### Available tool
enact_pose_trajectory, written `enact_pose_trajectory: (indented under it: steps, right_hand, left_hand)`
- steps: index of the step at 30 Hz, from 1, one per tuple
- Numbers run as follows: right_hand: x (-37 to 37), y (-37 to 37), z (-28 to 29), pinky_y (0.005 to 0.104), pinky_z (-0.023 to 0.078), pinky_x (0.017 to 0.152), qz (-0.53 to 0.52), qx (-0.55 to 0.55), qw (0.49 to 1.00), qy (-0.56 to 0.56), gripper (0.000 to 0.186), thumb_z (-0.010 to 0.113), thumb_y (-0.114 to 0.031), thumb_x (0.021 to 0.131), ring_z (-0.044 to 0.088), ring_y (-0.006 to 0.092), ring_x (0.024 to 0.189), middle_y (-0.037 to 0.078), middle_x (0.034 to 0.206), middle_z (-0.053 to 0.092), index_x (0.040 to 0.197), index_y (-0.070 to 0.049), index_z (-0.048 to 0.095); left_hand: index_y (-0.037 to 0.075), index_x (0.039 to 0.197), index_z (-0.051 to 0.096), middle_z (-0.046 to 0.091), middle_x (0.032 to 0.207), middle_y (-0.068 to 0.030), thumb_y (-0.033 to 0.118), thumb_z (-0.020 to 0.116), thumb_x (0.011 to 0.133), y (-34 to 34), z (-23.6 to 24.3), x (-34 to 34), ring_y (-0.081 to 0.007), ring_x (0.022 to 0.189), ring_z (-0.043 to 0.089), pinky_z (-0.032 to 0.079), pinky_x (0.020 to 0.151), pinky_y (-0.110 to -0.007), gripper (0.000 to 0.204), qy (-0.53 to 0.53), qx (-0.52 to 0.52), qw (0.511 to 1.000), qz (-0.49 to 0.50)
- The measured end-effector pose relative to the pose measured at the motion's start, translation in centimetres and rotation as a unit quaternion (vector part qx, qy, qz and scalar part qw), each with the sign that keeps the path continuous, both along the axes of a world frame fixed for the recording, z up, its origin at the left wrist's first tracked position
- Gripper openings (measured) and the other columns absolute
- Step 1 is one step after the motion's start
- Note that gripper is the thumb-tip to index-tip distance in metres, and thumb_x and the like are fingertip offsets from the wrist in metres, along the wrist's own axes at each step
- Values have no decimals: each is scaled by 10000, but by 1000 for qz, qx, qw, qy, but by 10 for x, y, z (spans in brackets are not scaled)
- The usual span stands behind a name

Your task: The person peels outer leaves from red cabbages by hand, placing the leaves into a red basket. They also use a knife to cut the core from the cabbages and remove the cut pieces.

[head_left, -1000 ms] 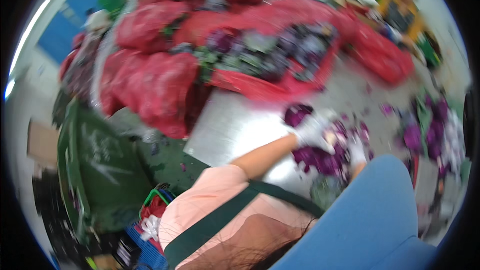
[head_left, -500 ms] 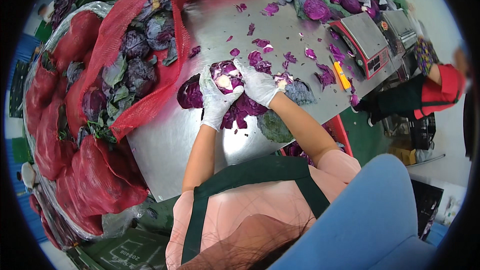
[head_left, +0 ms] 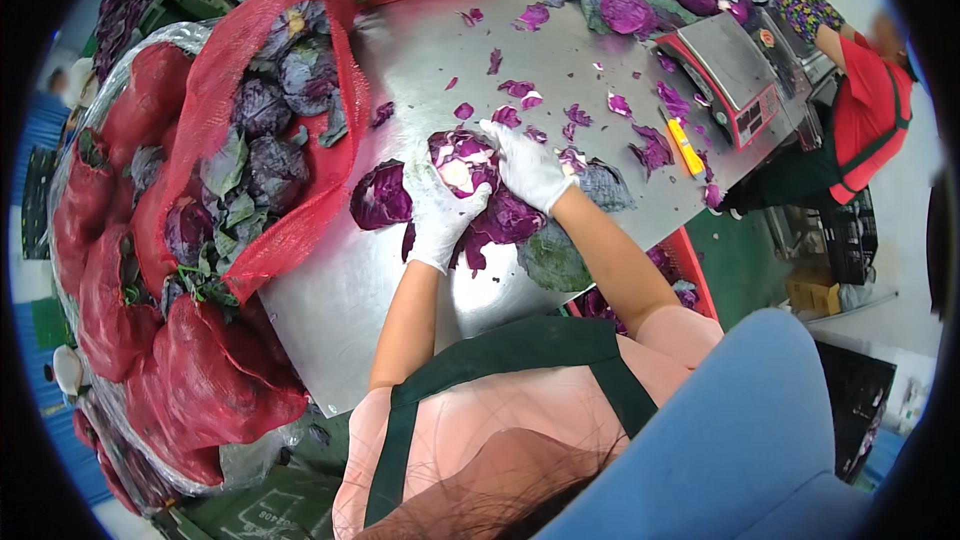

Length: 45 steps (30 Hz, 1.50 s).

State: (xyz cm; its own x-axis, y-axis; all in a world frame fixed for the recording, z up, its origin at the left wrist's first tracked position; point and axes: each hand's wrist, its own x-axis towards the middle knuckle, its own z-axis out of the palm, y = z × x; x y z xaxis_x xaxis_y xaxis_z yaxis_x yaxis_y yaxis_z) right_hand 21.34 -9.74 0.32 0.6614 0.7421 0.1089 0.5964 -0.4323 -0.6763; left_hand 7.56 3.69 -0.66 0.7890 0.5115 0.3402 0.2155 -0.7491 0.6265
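Observation:
A partly stripped red cabbage [head_left: 462, 162], pale at its cut stem, sits over the steel table in front of me. My left hand [head_left: 437, 210], in a white glove, is closed around its left and near side. My right hand [head_left: 527, 168], gloved too, is at the cabbage's right edge with fingers stretched out; whether the fingertips touch it is hard to tell. Loose purple leaves [head_left: 510, 218] lie under and beside the hands. A cupped purple leaf [head_left: 381, 196] rests left of the left hand, and a dull green outer leaf [head_left: 553, 258] below the right wrist.
Red mesh sacks [head_left: 215, 370] of cabbages crowd the left, one open sack [head_left: 345, 155] reaching onto the table. A yellow-handled knife [head_left: 685, 147], a red scale [head_left: 728, 70] and trimmed cabbages [head_left: 627, 10] lie at the right. A red crate [head_left: 690, 270] stands below the edge. Another person [head_left: 865, 120] stands beyond.
My right hand has shifted slightly right, away from the cabbage, and its fingers are straighter. The left hand still holds the cabbage. The other person has moved up toward the scales.

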Motion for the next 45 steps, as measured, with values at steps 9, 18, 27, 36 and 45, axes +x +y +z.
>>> enact_pose_trajectory:
  steps: [9,18,27,36,45]
  right_hand:
    - [-19,-2,14,496,482,972,-19,-96,992,74,555,383,-218,987,624,436,1121,294,1321,557,1534,-143,330]
    - [39,-11,-11,370,490,957,-21,-54,985,160,630,517,-9,880,623,332,1080,184,1237,637,1492,-128,424]
    - [-6,-11,6,386,409,1106,8,-70,985,159,766,579,-54,884,508,359,1333,238,1482,468,1561,-22,223]
    - [44,-14,-13,323,379,438,-16,74,913,400,392,528,-55,927,480,122,557,33,833,579,1310,-138,517]
    - [28,12,-13,361,489,939,-63,86,947,304,532,697,-297,881,643,254,1098,165,1216,682,1291,30,609]
  left_hand:
    - [-81,1504,251,398,1435,-304,483,853,639,-7,9,24,-477,1318,366,336,1113,-529,1196,36,50,998,9]
    - [-80,1503,247,428,1381,-290,450,854,630,-7,16,25,-467,1264,393,357,1083,-535,1188,50,38,998,7]
    - [-40,1537,206,381,1434,-319,488,859,643,-26,15,30,-504,1346,342,316,1125,-572,1227,77,88,993,21]
    - [-34,1520,254,357,1482,-279,473,847,627,-27,25,34,-446,1375,322,274,1169,-493,1186,85,75,994,1]
    - [-96,1501,259,313,1519,-339,491,769,658,-15,26,15,-495,1410,296,204,1200,-508,1147,93,39,995,21]
